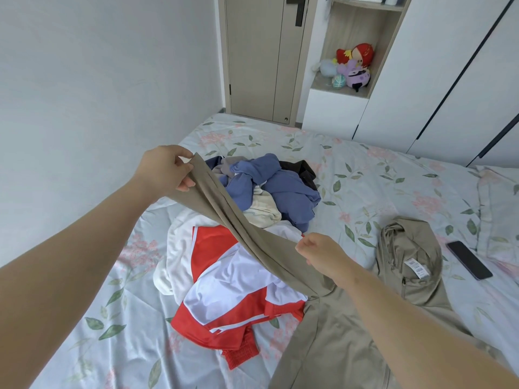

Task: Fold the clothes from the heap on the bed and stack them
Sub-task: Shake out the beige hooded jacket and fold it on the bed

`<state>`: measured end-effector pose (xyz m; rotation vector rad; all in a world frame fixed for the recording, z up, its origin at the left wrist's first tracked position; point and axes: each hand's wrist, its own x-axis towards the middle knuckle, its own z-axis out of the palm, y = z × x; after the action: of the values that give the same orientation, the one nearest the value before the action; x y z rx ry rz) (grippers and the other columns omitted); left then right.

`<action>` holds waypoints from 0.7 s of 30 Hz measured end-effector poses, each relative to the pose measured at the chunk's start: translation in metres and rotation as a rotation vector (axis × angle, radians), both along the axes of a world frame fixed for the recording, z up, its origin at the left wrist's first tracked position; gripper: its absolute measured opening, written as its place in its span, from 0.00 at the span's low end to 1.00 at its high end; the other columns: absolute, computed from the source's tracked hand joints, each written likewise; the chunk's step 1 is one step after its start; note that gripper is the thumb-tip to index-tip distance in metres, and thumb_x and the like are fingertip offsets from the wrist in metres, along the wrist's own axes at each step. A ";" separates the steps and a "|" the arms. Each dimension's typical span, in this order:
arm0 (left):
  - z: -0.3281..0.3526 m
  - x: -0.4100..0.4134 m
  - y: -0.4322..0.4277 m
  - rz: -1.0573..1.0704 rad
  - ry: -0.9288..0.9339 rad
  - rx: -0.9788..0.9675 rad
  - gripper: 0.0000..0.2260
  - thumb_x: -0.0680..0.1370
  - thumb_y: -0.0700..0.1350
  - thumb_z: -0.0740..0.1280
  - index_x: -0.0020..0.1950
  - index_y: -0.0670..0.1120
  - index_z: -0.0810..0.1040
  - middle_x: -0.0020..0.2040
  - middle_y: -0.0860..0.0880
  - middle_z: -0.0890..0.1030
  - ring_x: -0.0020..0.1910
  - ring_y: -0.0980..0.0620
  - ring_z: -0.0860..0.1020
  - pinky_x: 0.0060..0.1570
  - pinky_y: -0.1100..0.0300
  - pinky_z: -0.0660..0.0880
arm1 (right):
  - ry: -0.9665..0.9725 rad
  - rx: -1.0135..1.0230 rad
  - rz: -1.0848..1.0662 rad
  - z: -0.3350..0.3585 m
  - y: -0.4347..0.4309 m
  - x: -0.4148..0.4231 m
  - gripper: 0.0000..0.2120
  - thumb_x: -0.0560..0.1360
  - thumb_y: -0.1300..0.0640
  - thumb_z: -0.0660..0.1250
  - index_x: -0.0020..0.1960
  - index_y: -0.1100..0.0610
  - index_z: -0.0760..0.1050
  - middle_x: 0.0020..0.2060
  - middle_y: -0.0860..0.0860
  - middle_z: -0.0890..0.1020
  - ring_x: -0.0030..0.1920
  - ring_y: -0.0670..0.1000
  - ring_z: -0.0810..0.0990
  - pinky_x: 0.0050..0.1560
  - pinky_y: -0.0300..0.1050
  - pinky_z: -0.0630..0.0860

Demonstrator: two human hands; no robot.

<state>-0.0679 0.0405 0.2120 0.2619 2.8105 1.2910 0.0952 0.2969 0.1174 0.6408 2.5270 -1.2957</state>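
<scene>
A khaki hooded jacket [337,341] lies spread on the bed at the lower right, hood toward the pillow, a white tag showing inside its collar. One sleeve is lifted and stretched to the upper left over the heap. My left hand [168,171] pinches the sleeve's cuff end. My right hand [323,252] grips the same sleeve closer to the shoulder. Under the sleeve lies the heap: a red-and-white jacket [224,296], a blue garment [283,189], a cream piece and a dark one behind.
The bed has a floral sheet [98,318]. A black phone [469,259] lies at the right next to a pillow [500,211]. A wall runs along the left. Behind are a door, a shelf niche with plush toys [351,68] and white wardrobes.
</scene>
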 end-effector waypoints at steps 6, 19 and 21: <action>-0.004 -0.002 0.002 0.026 -0.055 -0.061 0.09 0.79 0.37 0.58 0.41 0.45 0.73 0.34 0.47 0.83 0.23 0.57 0.79 0.23 0.69 0.73 | -0.011 -0.012 0.012 -0.002 -0.002 0.000 0.04 0.78 0.55 0.60 0.49 0.53 0.73 0.41 0.45 0.75 0.48 0.49 0.76 0.41 0.39 0.68; -0.106 0.033 0.000 0.165 -0.629 0.156 0.07 0.80 0.37 0.57 0.44 0.44 0.71 0.41 0.45 0.74 0.36 0.49 0.77 0.29 0.60 0.77 | -0.069 0.028 0.041 -0.032 -0.012 0.005 0.09 0.77 0.55 0.61 0.48 0.59 0.76 0.38 0.46 0.76 0.49 0.53 0.79 0.41 0.41 0.73; -0.134 0.040 0.003 0.180 -0.680 0.141 0.06 0.81 0.39 0.56 0.48 0.43 0.71 0.42 0.44 0.74 0.39 0.47 0.77 0.34 0.58 0.75 | -0.085 0.057 0.043 -0.049 -0.015 0.003 0.11 0.76 0.56 0.61 0.49 0.64 0.77 0.38 0.49 0.76 0.47 0.55 0.79 0.46 0.46 0.75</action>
<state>-0.0281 0.0431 0.0781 -0.3701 2.2037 1.2934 0.0981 0.2815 0.0685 0.6358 2.5022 -1.1609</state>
